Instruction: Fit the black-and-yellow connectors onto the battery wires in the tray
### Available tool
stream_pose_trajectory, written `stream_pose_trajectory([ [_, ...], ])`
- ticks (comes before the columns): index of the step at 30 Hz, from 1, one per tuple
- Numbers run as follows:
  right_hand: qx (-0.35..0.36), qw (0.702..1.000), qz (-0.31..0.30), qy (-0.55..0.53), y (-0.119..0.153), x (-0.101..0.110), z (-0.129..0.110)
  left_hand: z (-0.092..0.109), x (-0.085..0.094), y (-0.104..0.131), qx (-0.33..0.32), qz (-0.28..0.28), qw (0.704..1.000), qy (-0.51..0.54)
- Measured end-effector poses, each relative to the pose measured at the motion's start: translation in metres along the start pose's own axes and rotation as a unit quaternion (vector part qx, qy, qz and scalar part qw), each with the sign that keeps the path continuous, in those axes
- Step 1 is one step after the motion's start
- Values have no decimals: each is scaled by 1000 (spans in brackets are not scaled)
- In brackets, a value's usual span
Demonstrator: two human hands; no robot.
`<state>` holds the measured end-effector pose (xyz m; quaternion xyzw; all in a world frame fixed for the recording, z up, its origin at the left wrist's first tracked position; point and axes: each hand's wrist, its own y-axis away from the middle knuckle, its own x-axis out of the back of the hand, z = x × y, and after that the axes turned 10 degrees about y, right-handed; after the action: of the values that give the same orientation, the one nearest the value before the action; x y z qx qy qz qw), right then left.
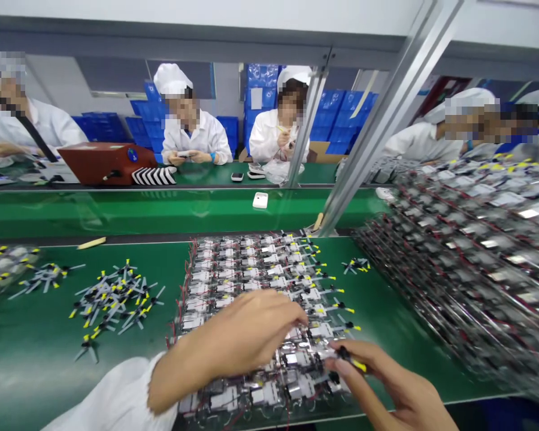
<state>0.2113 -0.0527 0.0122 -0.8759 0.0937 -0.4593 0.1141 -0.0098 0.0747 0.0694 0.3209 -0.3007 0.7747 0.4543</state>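
A clear plastic tray [206, 275] lies before me, filled with rows of small white-and-silver units with red wires and black, yellow-tipped pieces. My left hand [251, 332] reaches over its middle, back upward and fingers curled down together; the fingertips and anything in them are hidden. At the tray's right edge, my right hand [395, 383] pinches a small black part with a yellow tip [357, 363] between thumb and forefinger, beside the units. Loose grey, three-armed pieces with black hubs and yellow tips [117, 296] lie in a pile to the left.
Tall stacked clear trays [467, 257] stand on the right. Another filled tray [4, 266] is at far left. A metal post [368, 126] rises behind the green table [36, 353]. Beyond a green belt [184, 209] carrying a white device [260, 200], several people in white sit working.
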Motion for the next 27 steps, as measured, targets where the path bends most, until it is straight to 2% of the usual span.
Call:
stream_pose_trajectory([
  [3,-74,997,-3,17,-3,-5,15,-27,-11,-14,-28,-52,995,-85],
  [5,-102,995,-17,-5,-5,-10,23,-38,-21,-17,-55,-82,990,-100],
  [7,-122,991,-25,-39,-7,-14,28,-43,-28,-16,-75,-96,987,-103],
  [10,-151,987,-23,-60,-8,-17,28,-44,-33,-12,-72,-86,986,-123],
  [19,-86,996,-16,-26,-22,-10,14,-44,-32,-11,-86,-96,981,-147],
  [24,-62,997,-34,-26,-37,-13,2,-47,-35,-9,-80,-63,990,-102],
  [27,-47,997,-67,-9,-46,-14,-6,-49,-36,-7,-68,-50,995,-60],
])
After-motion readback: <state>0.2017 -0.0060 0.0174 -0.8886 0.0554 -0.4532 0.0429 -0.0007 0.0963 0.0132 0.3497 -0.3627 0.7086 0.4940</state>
